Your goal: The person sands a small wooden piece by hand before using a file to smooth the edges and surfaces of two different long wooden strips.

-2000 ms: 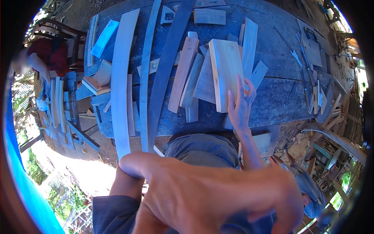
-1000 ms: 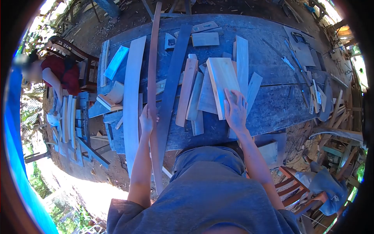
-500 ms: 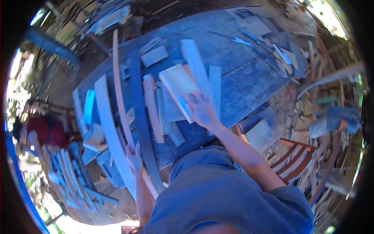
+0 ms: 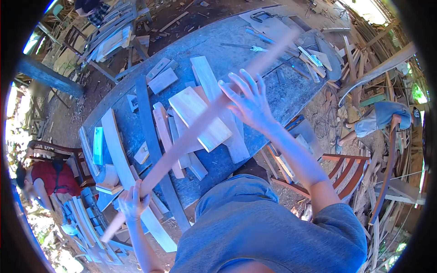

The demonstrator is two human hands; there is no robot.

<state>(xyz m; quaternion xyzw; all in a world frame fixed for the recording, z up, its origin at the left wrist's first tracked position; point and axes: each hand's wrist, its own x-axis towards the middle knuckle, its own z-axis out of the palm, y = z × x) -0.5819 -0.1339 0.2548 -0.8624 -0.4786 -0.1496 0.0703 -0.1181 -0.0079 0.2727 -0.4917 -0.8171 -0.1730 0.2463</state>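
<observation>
While the left hand (image 4: 132, 202) grips a long wooden strip (image 4: 200, 123) above the workbench (image 4: 291, 98) — the right hand (image 4: 248, 102) spreads open beside it.

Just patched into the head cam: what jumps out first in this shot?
A long thin wooden strip cuts diagonally across the middle, lifted above the workbench; the left hand grips its lower end, and the right hand is spread open against it higher up. Under it, a pale board tops a heap of offcuts at the bench's centre. A person in red sits at the far left edge.
</observation>
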